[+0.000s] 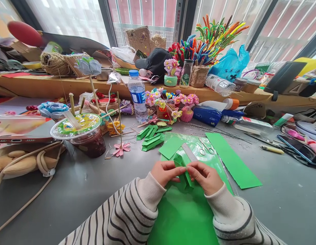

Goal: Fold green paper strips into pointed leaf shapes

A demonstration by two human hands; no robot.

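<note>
holding the folded green paper (pixel 188 181) pinched between the closed fingertips of left hand (pixel 163 173) and right hand (pixel 208 177), its lower end jutting below them over the green sheet (pixel 186 214).

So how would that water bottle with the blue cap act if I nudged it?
The bottle might tip rather than slide, being tall and narrow. Its thin clear plastic would probably give under a squeeze. If it fell, its rounded sides could let it roll.
</note>
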